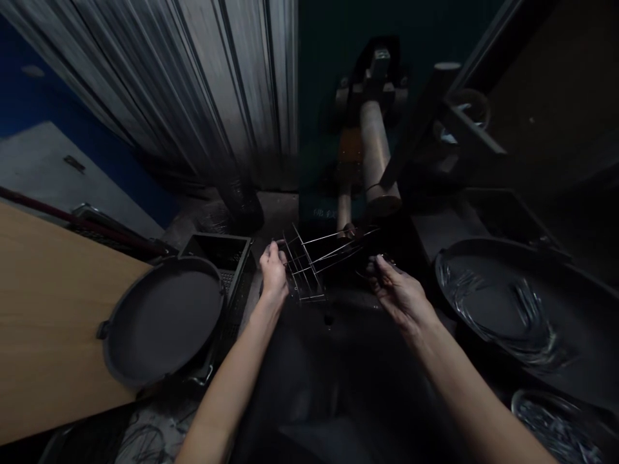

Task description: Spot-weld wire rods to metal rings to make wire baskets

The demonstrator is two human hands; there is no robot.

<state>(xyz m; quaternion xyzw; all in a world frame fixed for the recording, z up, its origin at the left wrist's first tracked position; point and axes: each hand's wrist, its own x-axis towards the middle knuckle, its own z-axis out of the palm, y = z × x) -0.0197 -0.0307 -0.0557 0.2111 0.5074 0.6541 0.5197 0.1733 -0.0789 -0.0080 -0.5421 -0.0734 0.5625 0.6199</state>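
Observation:
A thin wire frame (305,267) with crossing rods hangs in front of the machine's metal cylinders (377,148). My left hand (274,270) pinches it at its left edge. The rods reach right, to just beneath the lower, smaller cylinder (345,209). To the right of the frame, my right hand (399,290) is closed, thumb against fingers; something small and dark shows at its fingertips, too dim to identify. A visible gap separates my right hand from the wire frame.
On the left are an empty round dark tray (164,319), a black crate (217,248) and a wooden board (53,322). A large round tray (507,309) with loose wire pieces stands right, above a bowl of small metal parts (556,428). Corrugated metal (207,84) rises behind.

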